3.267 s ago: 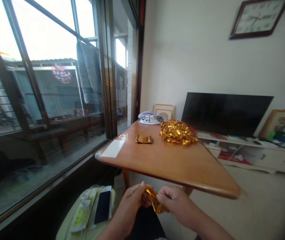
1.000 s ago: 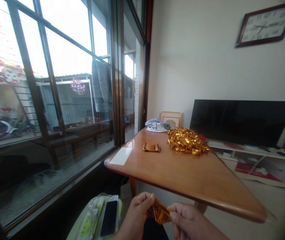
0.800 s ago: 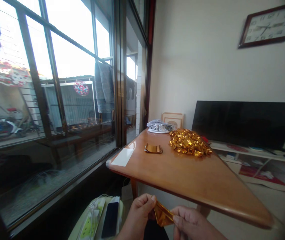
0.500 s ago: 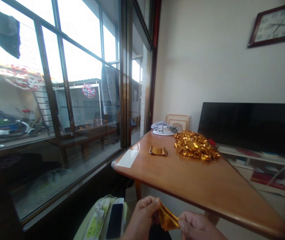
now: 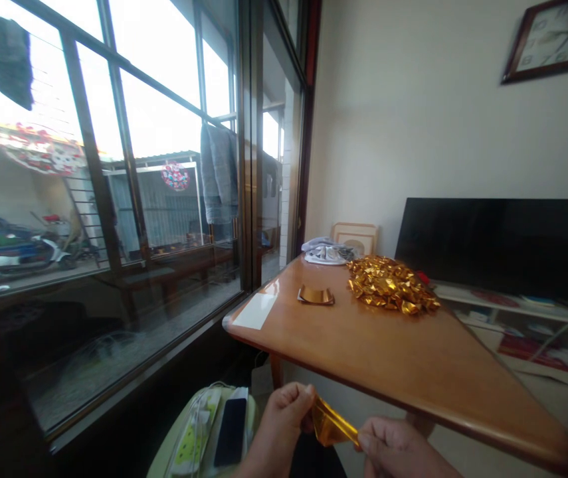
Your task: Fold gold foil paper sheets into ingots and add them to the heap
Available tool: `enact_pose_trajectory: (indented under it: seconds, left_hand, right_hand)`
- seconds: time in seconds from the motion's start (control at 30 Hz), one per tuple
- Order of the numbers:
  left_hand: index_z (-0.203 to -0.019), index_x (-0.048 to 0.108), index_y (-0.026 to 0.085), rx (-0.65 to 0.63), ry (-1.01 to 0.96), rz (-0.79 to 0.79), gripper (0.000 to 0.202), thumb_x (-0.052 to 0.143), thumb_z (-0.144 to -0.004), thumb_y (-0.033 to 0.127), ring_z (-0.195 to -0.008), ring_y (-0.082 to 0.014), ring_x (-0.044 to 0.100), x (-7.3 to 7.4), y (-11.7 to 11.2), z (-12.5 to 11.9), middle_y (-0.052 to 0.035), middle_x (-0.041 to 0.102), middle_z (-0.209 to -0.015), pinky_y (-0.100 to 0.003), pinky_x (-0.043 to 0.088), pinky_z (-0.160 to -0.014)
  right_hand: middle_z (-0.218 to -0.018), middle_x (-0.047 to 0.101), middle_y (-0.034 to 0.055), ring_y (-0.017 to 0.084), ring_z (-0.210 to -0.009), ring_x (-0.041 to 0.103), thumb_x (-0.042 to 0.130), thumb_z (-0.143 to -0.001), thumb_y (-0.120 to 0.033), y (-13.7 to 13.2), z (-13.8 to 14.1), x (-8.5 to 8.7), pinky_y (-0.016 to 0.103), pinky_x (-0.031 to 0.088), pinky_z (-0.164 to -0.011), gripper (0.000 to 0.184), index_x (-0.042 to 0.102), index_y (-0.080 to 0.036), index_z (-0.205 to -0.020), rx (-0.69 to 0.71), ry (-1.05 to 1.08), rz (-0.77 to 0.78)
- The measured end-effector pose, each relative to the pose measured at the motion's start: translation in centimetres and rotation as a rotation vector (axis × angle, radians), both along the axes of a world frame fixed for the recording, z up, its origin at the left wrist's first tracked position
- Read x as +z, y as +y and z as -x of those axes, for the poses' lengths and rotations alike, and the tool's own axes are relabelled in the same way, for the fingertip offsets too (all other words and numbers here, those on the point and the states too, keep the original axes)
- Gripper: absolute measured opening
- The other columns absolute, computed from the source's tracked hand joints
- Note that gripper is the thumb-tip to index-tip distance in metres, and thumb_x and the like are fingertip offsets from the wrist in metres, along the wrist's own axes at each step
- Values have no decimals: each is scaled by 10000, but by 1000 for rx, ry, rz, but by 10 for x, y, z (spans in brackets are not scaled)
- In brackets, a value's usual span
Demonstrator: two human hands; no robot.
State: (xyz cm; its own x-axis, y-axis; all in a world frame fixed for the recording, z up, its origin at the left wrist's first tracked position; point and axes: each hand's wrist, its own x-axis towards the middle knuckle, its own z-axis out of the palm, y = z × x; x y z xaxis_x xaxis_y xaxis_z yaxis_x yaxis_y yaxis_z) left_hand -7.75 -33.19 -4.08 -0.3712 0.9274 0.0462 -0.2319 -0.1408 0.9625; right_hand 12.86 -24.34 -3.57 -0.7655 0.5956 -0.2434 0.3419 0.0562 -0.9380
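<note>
A sheet of gold foil paper (image 5: 331, 425), partly folded, is stretched between my hands just below the table's near edge. My left hand (image 5: 287, 415) pinches its left end between thumb and fingers. At the opposite end, my right hand (image 5: 388, 443) grips the narrow, rolled-looking tip. On the wooden table (image 5: 363, 352) lies a small curled stack of gold sheets (image 5: 316, 295). Behind it to the right is a big heap of folded gold foil pieces (image 5: 390, 285).
A white sheet (image 5: 256, 312) lies at the table's left corner, and a grey-white bundle (image 5: 331, 252) at the back. Lower left, a phone (image 5: 231, 431) and a green power strip (image 5: 194, 435) rest on a pale green seat. A television (image 5: 503, 252) stands right, windows left.
The view has tilted slightly down, so the room sits a little higher in the picture. Both hands keep hold of the gold foil paper, whose upper edge now looks straighter.
</note>
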Motion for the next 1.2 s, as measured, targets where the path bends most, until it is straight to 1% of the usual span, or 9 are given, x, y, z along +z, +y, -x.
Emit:
enact_pose_trajectory:
  seconds: [0.1, 0.17, 0.27, 0.33, 0.43, 0.63, 0.87, 1.03, 1.2]
  left_hand:
    - [-620, 566, 152, 31, 80, 9, 486, 691, -814, 580, -580, -112, 448, 14, -1, 5, 7, 521, -588, -242, 323, -583]
    - [-618, 571, 153, 28, 136, 16, 482, 704, -799, 580, -584, -114, 446, 23, -1, 5, 7, 523, -595, -238, 319, -578]
    - [-626, 578, 154, -28, 183, 18, 461, 712, -797, 561, -596, -118, 449, 35, 0, 0, 6, 528, -610, -233, 330, -583]
    - [-613, 574, 156, -64, 226, 15, 454, 712, -803, 544, -593, -117, 441, 41, 1, -6, 9, 520, -602, -231, 334, -586]
    - [-605, 583, 155, -105, 304, 6, 448, 699, -818, 532, -594, -119, 433, 44, 3, -13, 8, 513, -600, -231, 330, -582]
    - [-618, 595, 154, -148, 386, -9, 441, 659, -853, 521, -605, -120, 423, 42, 8, -16, 9, 498, -615, -233, 324, -579]
    - [-706, 620, 158, -147, 162, 2, 406, 624, -862, 533, -654, -143, 494, 48, 5, -21, -21, 578, -686, -242, 406, -639]
    - [-691, 592, 160, -164, 141, 6, 292, 717, -809, 397, -648, -119, 434, 43, 3, -20, 5, 522, -663, -215, 371, -620]
    - [-697, 595, 152, -181, 126, -4, 299, 696, -836, 396, -646, -115, 437, 41, 3, -21, 1, 524, -672, -221, 382, -622]
  right_hand:
    - [-653, 635, 30, 121, -520, 527, 497, -839, -739, 1, -4, 13, 236, 352, -519, 571, 566, -175, -792, -99, 2, -49]
    - [-673, 612, 16, 135, -583, 551, 513, -867, -668, 2, -4, 26, 248, 395, -563, 505, 578, -177, -765, -220, 21, -182]
    - [-760, 621, 13, 151, -727, 575, 547, -907, -556, 1, 1, 44, 249, 431, -665, 405, 631, -169, -821, -205, 114, -351]
    - [-749, 620, 6, 144, -704, 567, 582, -897, -518, -1, 8, 51, 237, 430, -632, 366, 643, -164, -830, -178, 134, -335]
    - [-680, 598, -9, 119, -596, 531, 614, -880, -465, -5, 18, 50, 213, 398, -527, 312, 640, -158, -840, -143, 138, -261]
    - [-614, 543, -30, 90, -548, 465, 625, -869, -388, -8, 24, 41, 190, 336, -485, 256, 603, -157, -761, -172, 160, -288]
    - [-638, 584, -17, 102, -548, 487, 658, -828, -447, -10, 22, 42, 214, 393, -512, 302, 573, -164, -767, -242, 196, -168]
    - [-617, 560, -25, 97, -544, 470, 662, -823, -453, -11, 21, 41, 204, 372, -500, 302, 582, -165, -772, -245, 198, -161]
    - [-631, 549, -24, 96, -566, 465, 651, -831, -431, -13, 21, 43, 193, 370, -506, 275, 586, -175, -756, -241, 188, -176]
